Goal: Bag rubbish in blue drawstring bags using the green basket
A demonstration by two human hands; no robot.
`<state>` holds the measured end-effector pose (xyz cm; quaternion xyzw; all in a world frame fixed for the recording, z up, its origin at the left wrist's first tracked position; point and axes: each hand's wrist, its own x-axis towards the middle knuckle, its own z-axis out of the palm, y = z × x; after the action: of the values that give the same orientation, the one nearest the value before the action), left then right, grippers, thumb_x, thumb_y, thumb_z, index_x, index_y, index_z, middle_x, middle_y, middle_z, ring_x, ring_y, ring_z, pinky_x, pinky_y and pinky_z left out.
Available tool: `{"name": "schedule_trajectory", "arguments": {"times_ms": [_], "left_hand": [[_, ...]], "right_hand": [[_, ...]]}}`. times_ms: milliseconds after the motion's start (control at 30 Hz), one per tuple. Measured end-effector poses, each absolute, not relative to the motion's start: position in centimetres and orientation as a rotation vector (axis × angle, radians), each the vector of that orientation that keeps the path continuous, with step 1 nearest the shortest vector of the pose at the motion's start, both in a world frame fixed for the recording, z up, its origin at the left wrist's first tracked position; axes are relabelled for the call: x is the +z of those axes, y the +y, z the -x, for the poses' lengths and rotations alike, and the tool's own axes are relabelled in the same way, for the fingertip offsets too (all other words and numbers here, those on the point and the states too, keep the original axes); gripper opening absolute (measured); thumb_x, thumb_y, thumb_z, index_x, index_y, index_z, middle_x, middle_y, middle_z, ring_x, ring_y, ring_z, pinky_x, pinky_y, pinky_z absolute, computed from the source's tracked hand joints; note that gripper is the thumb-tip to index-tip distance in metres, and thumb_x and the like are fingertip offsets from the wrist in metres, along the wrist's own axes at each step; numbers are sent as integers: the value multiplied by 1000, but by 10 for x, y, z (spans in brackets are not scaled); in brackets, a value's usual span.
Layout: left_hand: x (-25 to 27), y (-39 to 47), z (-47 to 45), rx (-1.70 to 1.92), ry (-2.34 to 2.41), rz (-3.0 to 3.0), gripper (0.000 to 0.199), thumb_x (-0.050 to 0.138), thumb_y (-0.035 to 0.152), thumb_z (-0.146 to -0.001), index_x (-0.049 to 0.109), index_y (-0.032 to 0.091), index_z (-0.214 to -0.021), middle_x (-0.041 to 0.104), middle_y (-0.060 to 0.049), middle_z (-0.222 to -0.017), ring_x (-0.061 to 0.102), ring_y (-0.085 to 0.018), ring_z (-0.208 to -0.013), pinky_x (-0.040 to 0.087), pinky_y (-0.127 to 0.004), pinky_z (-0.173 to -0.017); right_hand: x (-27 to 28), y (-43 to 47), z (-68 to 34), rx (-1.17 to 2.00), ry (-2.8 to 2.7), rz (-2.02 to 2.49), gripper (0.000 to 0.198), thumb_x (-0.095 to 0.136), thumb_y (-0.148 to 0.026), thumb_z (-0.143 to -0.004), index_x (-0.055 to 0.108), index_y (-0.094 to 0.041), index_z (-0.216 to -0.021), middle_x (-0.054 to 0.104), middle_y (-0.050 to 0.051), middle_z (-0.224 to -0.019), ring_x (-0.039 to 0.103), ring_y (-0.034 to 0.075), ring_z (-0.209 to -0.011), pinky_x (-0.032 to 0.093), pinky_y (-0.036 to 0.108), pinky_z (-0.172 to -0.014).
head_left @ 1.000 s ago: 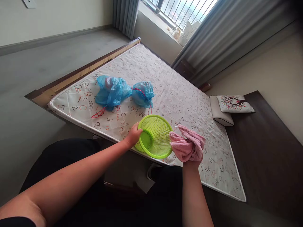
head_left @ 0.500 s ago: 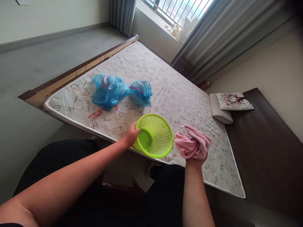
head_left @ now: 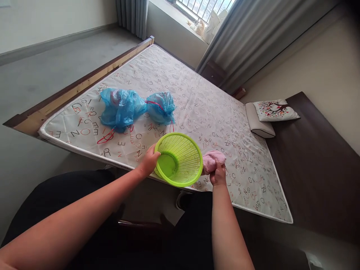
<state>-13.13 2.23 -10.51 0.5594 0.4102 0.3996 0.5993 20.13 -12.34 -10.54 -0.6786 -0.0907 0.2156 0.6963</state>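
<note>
My left hand (head_left: 149,162) grips the rim of a lime-green plastic basket (head_left: 191,170) with lattice walls, tilted so that its mouth faces me; nothing lies inside. My right hand (head_left: 218,175) is closed on a bunched pink cloth (head_left: 214,159) and holds it against the basket's outer right side; part of the cloth is hidden behind the rim. Beyond the basket, two blue plastic bags (head_left: 122,108) with red drawstrings lie on the letter-printed mattress (head_left: 185,90); the smaller bag (head_left: 161,108) is on the right.
A wooden bed frame (head_left: 84,80) borders the mattress at the left, and a dark headboard (head_left: 315,161) at the right. A tree-print pillow (head_left: 277,110) rests on a beige cushion (head_left: 258,122). Grey curtains (head_left: 242,41) hang by a barred window (head_left: 206,9). My legs are against the near edge.
My right hand has moved left with the pink cloth, from a loose bundle held apart to the basket's outer side. The left hand keeps its hold on the basket. The view has shifted slightly.
</note>
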Motion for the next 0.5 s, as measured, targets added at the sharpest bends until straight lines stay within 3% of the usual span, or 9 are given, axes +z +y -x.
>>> {"name": "schedule_trajectory", "arguments": {"times_ms": [133, 333, 500], "left_hand": [[-110, 23, 132, 931, 955, -1293, 51, 54, 29, -82, 76, 14, -126, 79, -15, -129, 69, -36, -124, 54, -54, -115], [-120, 24, 131, 929, 909, -1265, 51, 56, 27, -81, 75, 14, -127, 78, -15, -130, 69, -36, -126, 53, -53, -117], [-121, 28, 125, 910, 893, -1255, 47, 56, 20, -82, 75, 15, -124, 79, -15, -125, 72, -32, -117, 58, -49, -111]], "right_hand": [[-116, -117, -198, 494, -130, 1573, 84, 92, -47, -52, 61, -22, -126, 73, 4, -122, 72, 19, -101, 61, 33, -89], [-127, -109, -198, 403, -123, 1681, 83, 91, -50, -54, 60, -25, -128, 71, 8, -130, 72, 25, -109, 62, 41, -96], [-123, -110, -192, 437, -2, 1773, 70, 92, -41, -68, 61, -30, -130, 66, 16, -147, 77, 24, -98, 64, 46, -86]]}}
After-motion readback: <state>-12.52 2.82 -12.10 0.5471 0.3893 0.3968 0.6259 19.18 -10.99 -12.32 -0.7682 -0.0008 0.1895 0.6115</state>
